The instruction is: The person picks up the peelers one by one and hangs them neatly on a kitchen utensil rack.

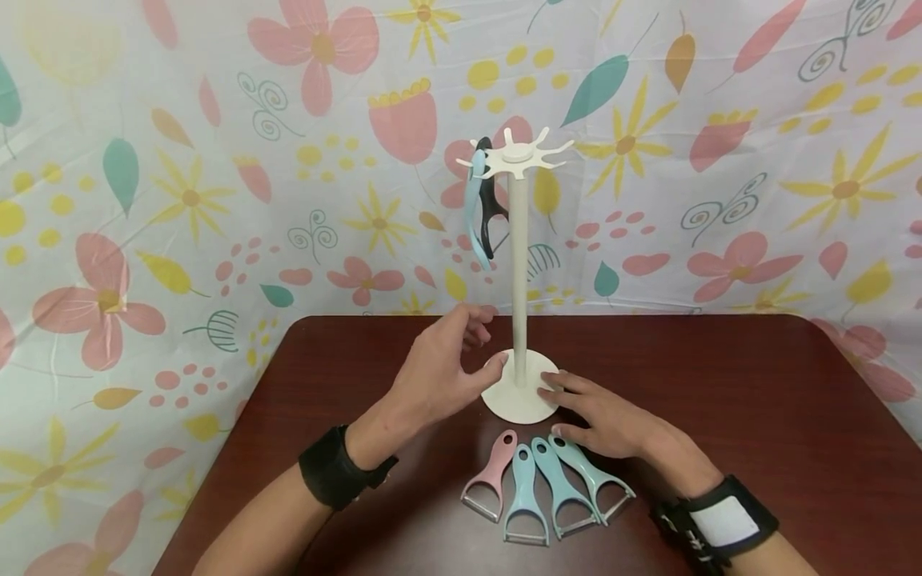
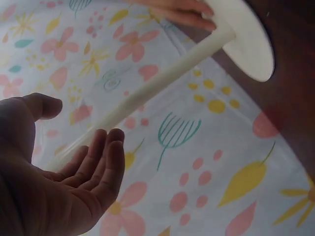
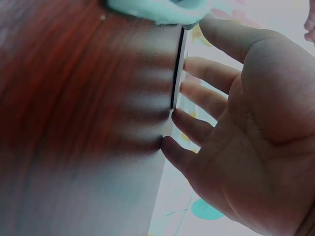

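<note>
A cream-coloured stand (image 1: 520, 280) with a round base and a ring of hooks rises from the table. From its left hooks hang a light blue peeler (image 1: 471, 208) and a black peeler (image 1: 487, 212). My left hand (image 1: 435, 364) is held left of the pole, fingers loosely bent, with nothing in it. The fingers of my right hand (image 1: 605, 416) rest on the right side of the base, its thumb by the handle of the rightmost teal peeler (image 1: 587, 464). Beside that lie a pink peeler (image 1: 497, 464) and two more blue-teal peelers (image 1: 525, 484), fanned out with blades toward me.
The dark red-brown table (image 1: 756, 400) has rounded far corners. Behind it hangs a white cloth (image 1: 403, 184) printed with flowers and leaves. Each wrist wears a black band (image 1: 338, 468).
</note>
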The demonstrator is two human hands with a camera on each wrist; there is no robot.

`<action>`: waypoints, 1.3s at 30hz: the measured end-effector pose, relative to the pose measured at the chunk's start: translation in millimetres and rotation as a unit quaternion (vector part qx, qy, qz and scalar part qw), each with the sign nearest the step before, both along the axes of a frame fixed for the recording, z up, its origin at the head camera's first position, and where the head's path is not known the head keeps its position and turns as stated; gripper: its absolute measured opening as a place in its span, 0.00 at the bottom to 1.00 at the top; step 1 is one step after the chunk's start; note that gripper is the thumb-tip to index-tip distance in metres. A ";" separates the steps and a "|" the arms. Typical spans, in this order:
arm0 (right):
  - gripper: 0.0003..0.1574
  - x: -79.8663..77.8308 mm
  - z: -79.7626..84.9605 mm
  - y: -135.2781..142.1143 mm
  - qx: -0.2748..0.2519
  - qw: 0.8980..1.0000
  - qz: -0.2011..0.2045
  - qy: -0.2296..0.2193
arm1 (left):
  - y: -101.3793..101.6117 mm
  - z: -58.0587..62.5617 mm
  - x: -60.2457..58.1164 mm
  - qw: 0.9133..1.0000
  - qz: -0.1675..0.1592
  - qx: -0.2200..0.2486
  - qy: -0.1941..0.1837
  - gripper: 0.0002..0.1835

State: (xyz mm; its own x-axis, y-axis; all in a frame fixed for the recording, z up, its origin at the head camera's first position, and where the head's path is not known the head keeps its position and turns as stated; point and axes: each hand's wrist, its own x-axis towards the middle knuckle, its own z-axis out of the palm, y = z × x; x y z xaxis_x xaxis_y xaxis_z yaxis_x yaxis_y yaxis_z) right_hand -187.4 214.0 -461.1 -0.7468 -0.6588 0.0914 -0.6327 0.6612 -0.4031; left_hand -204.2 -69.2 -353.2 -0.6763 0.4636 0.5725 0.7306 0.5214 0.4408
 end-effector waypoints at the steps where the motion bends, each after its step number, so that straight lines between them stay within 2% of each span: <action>1: 0.36 0.1 0.2 0.1 0.000 1.000 0.000 -0.001 | 0.7 -3.3 1.5 1.000 0.002 -0.008 -0.004 0.25; 6: 0.36 0.7 1.0 -0.2 -0.001 1.000 -0.003 -0.006 | 3.2 -17.6 10.5 0.997 0.027 -0.062 -0.043 0.25; 10: 0.36 0.3 1.3 -1.7 0.000 1.000 -0.005 -0.010 | 2.9 -28.3 16.3 0.990 0.048 -0.113 -0.072 0.26; 15: 0.36 -0.2 1.1 -2.4 -0.003 1.000 -0.007 -0.011 | 1.2 -43.0 21.5 0.981 0.058 -0.156 -0.099 0.26; 19: 0.36 -0.4 0.1 -2.1 -0.005 1.000 -0.007 -0.011 | 2.1 -56.6 28.1 0.970 0.058 -0.208 -0.111 0.27; 25: 0.37 0.1 -0.4 -2.3 -0.001 1.000 -0.006 -0.009 | 4.1 -72.7 42.3 0.952 0.040 -0.278 -0.121 0.26; 29: 0.37 0.3 -0.2 -1.9 0.001 1.000 -0.007 -0.010 | 5.0 -78.6 47.4 0.947 0.043 -0.298 -0.113 0.26; 36: 0.37 0.7 -0.6 -0.6 0.000 1.000 -0.004 -0.009 | 6.8 -84.6 50.6 0.947 0.052 -0.297 -0.114 0.23; 39: 0.37 0.9 -0.4 -0.7 -0.001 1.000 -0.003 -0.009 | 7.9 -87.3 52.5 0.943 0.054 -0.305 -0.120 0.24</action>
State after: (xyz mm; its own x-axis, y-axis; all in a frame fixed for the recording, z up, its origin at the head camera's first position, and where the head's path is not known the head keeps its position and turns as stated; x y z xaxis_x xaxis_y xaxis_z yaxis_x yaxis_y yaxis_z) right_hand -186.6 213.4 -461.5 -0.7519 -0.6544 0.0797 -0.6218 0.6638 -0.4156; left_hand -151.7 -61.3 -440.6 -0.8144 0.5786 0.0457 0.5764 0.7970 0.1806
